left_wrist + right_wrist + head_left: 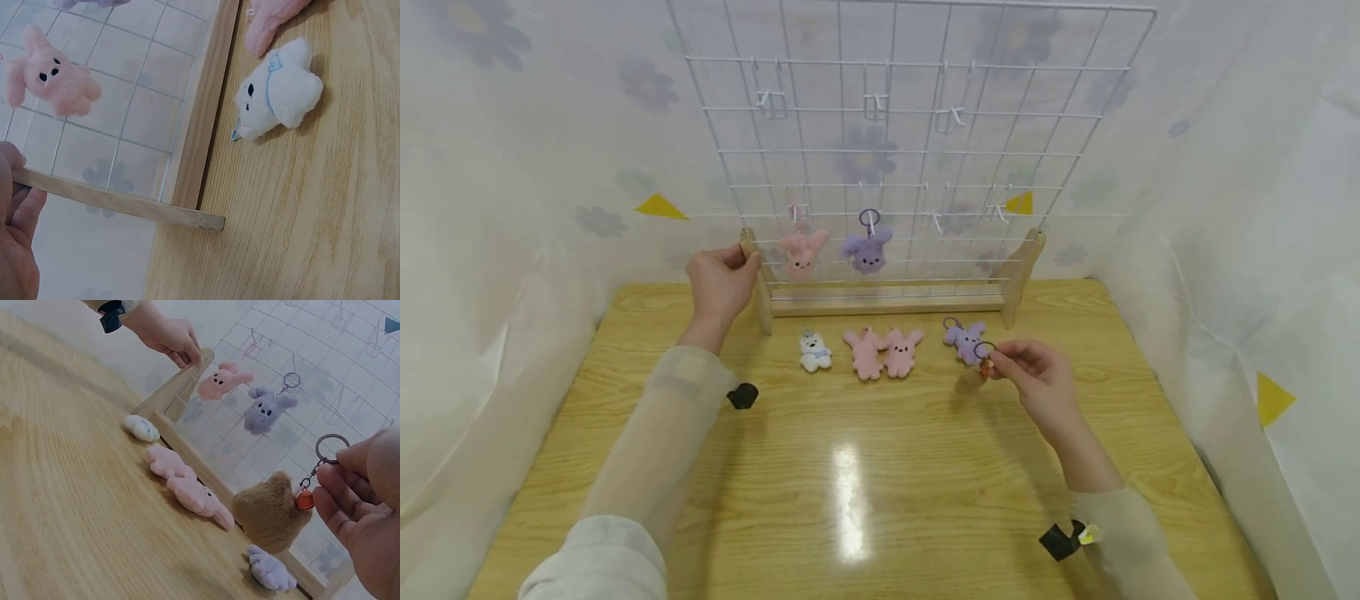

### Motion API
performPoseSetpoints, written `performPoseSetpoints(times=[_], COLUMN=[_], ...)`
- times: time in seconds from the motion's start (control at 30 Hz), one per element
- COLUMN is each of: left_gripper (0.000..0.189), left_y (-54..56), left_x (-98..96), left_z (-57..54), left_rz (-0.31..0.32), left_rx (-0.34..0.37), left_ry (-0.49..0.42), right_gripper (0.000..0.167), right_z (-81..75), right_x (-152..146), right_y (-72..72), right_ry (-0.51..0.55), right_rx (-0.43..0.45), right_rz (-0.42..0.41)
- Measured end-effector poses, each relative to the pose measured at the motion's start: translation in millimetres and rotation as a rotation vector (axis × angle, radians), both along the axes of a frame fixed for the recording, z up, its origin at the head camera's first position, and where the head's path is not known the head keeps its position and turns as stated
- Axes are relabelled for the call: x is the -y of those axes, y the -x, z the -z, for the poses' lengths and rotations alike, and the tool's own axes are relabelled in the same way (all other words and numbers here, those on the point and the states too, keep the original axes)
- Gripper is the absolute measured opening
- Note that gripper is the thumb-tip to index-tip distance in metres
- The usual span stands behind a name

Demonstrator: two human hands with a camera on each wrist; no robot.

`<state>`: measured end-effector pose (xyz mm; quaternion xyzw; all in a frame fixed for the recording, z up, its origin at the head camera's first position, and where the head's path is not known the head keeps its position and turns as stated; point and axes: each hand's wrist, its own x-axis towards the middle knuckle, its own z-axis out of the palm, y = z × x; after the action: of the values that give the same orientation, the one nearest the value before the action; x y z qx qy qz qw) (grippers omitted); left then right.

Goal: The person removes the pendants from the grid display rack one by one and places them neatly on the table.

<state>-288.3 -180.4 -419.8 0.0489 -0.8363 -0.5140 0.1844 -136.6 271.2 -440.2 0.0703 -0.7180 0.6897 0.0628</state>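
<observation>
My left hand grips the top of the left wooden upright of a wire grid rack. With thumb and fingers, my right hand pinches the dark metal ring of a brown plush keychain that has an orange bell. The brown plush hangs in front of the rack's right part, over a purple plush keychain lying on the table. A pink bunny keychain and a purple one hang from hooks in the rack's lower row.
On the wooden table, a white plush keychain and two pink ones, one face down and one face up, lie before the rack's base. Bare hooks line the upper row, with more at lower right. Flowered sheeting surrounds the table.
</observation>
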Motion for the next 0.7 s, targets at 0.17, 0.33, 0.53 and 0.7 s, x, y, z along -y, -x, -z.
performPoseSetpoints(times=[0.17,0.33,0.53,0.7], left_gripper=[0.026,0.026,0.026,0.027], left_y=[-0.1,-1.1,-0.8,-1.3], left_x=[0.6,0.4,-0.3,-0.1], left_z=[-0.8,-1.9,-1.7,-1.1], left_rz=[-0.003,0.000,-0.003,-0.001], left_rx=[-0.003,-0.007,-0.005,0.006], left_ry=[0.010,0.000,-0.003,-0.009], right_gripper=[0.022,0.022,0.024,0.025], right_z=[4.3,14.3,24.0,29.9], right_x=[-7,-18,-28,-31], right_y=[-12.5,-25.0,-38.2,-45.6], right_ry=[-0.011,-0.060,-0.071,-0.089], right_rx=[0.044,0.065,0.086,0.124], right_rz=[0.016,0.029,0.039,0.061])
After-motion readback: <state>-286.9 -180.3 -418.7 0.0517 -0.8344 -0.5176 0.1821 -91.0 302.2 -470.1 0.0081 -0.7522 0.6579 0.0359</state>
